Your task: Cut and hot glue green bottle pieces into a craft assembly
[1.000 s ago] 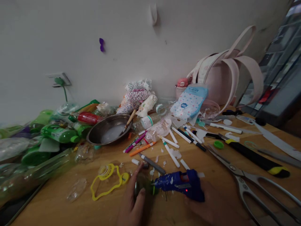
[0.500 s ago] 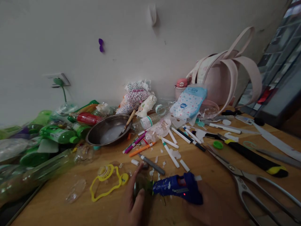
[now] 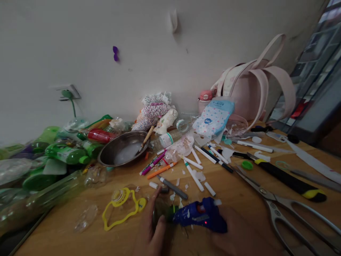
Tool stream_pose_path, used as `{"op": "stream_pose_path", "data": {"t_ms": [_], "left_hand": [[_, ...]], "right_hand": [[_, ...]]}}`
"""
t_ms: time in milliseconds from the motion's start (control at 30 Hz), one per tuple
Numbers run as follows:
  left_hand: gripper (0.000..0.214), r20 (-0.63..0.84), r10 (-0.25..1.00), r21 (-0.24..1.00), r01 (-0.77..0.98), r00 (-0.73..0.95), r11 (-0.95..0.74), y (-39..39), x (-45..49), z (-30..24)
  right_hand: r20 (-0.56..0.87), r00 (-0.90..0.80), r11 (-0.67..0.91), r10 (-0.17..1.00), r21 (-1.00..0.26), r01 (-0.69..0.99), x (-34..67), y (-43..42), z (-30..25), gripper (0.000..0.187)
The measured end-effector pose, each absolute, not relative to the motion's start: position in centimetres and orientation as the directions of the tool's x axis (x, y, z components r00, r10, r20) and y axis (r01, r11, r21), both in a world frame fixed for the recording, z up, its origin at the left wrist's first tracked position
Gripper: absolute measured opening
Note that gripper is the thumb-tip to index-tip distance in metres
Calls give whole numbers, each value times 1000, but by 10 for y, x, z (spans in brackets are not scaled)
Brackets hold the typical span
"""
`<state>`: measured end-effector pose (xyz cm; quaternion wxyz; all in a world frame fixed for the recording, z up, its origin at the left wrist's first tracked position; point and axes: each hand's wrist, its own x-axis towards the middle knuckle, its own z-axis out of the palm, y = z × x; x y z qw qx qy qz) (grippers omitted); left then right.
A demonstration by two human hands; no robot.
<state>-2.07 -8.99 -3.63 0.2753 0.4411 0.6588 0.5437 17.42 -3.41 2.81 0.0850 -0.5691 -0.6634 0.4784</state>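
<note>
At the bottom of the view my right hand [image 3: 239, 238] grips a blue hot glue gun [image 3: 198, 215] with a small red light lit on its side. Its nozzle points left at a small dark green object [image 3: 161, 211] that my left hand [image 3: 150, 231] holds pinched between thumb and fingers on the wooden table [image 3: 66, 234]. A yellow plastic ring piece [image 3: 119, 213] lies just left of my left hand. White and coloured marker pens [image 3: 193, 174] are scattered right behind both hands.
Large metal scissors [image 3: 282, 206] and a black-and-yellow handled knife [image 3: 287, 179] lie to the right. A metal bowl [image 3: 124, 147] with a brush sits mid-table. Green plastic bottles [image 3: 61, 153] are piled at the left. A pink bag [image 3: 253, 89] leans on the wall.
The glue gun and my right hand have slid slightly left and lower in the view, closer to the dark green object. The view has tilted a little.
</note>
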Motion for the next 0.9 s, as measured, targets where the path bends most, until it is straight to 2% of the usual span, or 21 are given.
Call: {"op": "stream_pose_path", "data": {"t_ms": [200, 433, 600, 733, 900], "left_hand": [[43, 118, 883, 961, 276, -454, 13, -90, -24, -34], [46, 91, 946, 944, 330, -311, 18, -91, -39, -34], [46, 102, 945, 944, 329, -312, 7, -90, -40, -37], [43, 95, 940, 944, 330, -329, 20, -90, -39, -37], [42, 89, 947, 951, 309, -309, 11, -88, -41, -41]], "right_hand": [[-411, -320, -129, 853, -761, 635, 176, -30, 23, 22], [-413, -318, -143, 853, -773, 619, 173, -32, 19, 21], [-401, -340, -141, 850, -797, 587, 172, -31, 19, 22], [-381, -316, -96, 869, -756, 647, 175, -32, 20, 20], [-363, -323, -83, 874, -768, 636, 176, -33, 22, 22]]}}
